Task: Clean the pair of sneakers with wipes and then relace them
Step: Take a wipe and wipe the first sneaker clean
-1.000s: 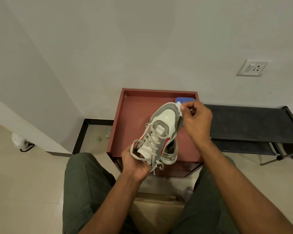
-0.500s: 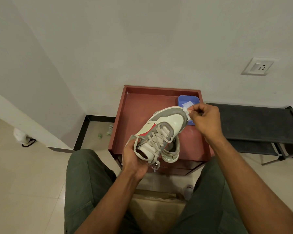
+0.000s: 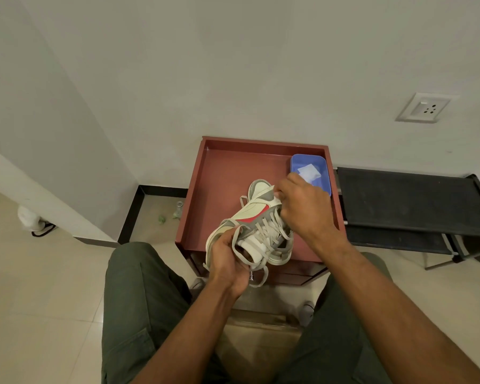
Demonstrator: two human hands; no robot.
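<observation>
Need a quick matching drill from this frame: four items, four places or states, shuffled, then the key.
Items:
1. held sneaker
2. blue tray
3. left hand
4. wall socket

Places or states:
A. on the wall, upper right
B. grips the sneaker's heel end
C. laced, lifted over the red table
D. back right corner of the table, wipes inside

Pairs: 1-C, 2-D, 3-B, 4-A

No legible text anywhere.

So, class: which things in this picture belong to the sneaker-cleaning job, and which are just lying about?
Part of the job:
held sneaker
second sneaker on the red tray
blue tub of wipes
left hand
right hand

Just lying about:
black rack
wall socket
bits on the floor
</observation>
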